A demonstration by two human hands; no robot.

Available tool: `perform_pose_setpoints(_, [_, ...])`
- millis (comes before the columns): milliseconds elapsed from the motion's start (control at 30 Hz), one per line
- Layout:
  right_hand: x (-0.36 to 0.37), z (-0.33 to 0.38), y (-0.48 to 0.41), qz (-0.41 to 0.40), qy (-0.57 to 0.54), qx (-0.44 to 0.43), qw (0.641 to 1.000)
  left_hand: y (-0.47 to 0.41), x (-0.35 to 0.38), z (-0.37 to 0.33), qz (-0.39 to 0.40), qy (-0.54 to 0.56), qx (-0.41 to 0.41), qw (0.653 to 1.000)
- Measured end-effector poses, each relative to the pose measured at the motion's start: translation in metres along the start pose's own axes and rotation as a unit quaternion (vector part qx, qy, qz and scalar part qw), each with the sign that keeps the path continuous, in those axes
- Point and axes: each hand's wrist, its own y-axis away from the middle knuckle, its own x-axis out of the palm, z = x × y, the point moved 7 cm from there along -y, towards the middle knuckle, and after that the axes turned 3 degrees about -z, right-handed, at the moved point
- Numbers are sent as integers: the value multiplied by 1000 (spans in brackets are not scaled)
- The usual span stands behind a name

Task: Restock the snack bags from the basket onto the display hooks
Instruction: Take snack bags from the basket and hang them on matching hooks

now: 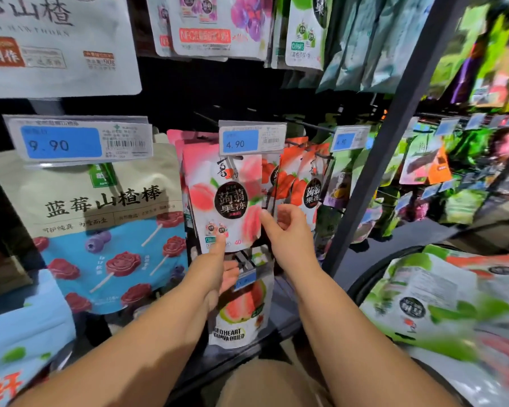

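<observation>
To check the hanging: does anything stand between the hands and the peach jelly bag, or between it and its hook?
Nothing visible. The left hand touches the peach jelly bag low on its front; the right hand holds its right edge. The 4.90 price tag covers the bag's top, hiding the hook.

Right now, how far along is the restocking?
Looks done: the peach jelly bag already hangs in front under the 4.90 tag. In hand: the right hand pinches that bag's right edge while the left hand touches its bottom with a fingertip, apparently settling it. Left: the basket on the right holds several more snack bags to hang.
</observation>
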Motion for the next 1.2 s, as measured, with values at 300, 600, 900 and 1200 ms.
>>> perform_pose_setpoints(300, [-114, 45, 42, -8, 118, -1, 993, 62, 92, 18, 153, -145, 38, 977])
perform_pose_setpoints(600, [-263, 47, 88, 46, 363, 86, 927, 139, 188, 65, 360, -443, 248, 783])
perform_pose_setpoints(900, [-302, 8, 86, 134, 470, 64, 870, 153, 201, 68, 446, -479, 281, 702])
perform_pose_setpoints(1200, [-267, -19, 82, 266, 531, -87, 799, 151, 204, 71, 461, -470, 222, 720])
